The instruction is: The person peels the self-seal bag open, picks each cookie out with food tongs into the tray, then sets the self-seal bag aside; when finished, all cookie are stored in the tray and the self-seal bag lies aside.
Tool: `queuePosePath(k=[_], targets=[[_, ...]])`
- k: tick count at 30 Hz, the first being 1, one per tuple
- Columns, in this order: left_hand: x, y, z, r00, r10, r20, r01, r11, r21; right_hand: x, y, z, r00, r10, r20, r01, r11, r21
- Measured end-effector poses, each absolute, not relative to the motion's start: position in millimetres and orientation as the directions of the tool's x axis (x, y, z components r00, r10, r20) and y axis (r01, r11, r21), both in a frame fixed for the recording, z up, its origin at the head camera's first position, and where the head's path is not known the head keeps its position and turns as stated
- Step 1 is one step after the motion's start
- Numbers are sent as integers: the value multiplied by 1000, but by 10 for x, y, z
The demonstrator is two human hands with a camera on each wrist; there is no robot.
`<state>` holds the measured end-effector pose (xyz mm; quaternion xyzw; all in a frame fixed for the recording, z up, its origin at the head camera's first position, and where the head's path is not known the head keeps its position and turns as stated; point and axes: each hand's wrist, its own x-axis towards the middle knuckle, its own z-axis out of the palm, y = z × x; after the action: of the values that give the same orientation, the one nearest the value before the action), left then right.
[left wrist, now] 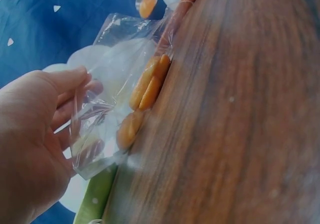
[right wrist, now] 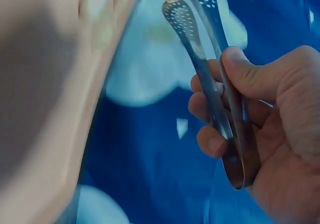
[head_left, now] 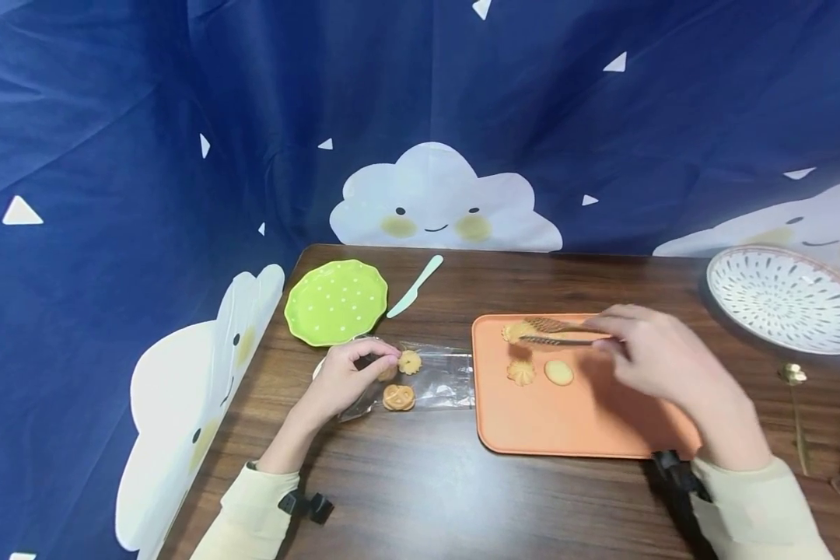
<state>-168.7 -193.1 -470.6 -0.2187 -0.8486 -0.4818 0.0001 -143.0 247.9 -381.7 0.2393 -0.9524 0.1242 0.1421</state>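
My left hand (head_left: 343, 377) pinches the edge of a clear plastic bag (head_left: 444, 383) lying on the table left of an orange tray (head_left: 588, 432). Inside the bag are several cookies, among them a flower-shaped cookie (head_left: 410, 362) and a pretzel-shaped cookie (head_left: 399, 397). Over the tray, my right hand (head_left: 661, 354) grips metal tongs (right wrist: 202, 78) with perforated tips, thumb on one arm and fingers on the other. A pale cookie (head_left: 512, 333) shows at the tips, near the tray's back left corner. In front of it lie a ridged cookie (head_left: 521, 372) and a smooth oval cookie (head_left: 558, 372).
Behind the bag are a green dotted plate (head_left: 336, 303) and a pale green knife (head_left: 416, 288). A patterned white dish (head_left: 787, 299) stands at the back right, with a gold spoon (head_left: 798, 412) in front of it. A blue curtain (head_left: 378, 78) hangs behind the table.
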Motion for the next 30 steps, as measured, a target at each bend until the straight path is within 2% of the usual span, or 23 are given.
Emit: queuePosePath(k=[4,8,14,22,27,30], targets=[[-1687,-1937,-4711,-907,368,204,365,443,819,-1465,2858,-3770,-899,-336,282,-393,902,-179],[-1685,-1933,-4706,-909,365,200,361,450,817,-1488,3107,-3788,-921,-306,243,-355,915,-192],[-1687,-1923,-4706,-908,365,206,366,454,812,-1530,3253,-3850,-945,-282,166,-314,923,-222],[-1685,-1926,-4699,-909,363,204,365,461,809,-1600,3391,-3978,-968,-248,-40,-228,934,-274],[-1675,-1934,-4711,-913,360,193,354,463,813,-1568,3375,-3930,-972,-231,-51,-208,936,-285],[-1680,-1932,-4710,-911,361,202,362,460,811,-1539,3359,-3859,-974,-227,-7,-217,939,-268]])
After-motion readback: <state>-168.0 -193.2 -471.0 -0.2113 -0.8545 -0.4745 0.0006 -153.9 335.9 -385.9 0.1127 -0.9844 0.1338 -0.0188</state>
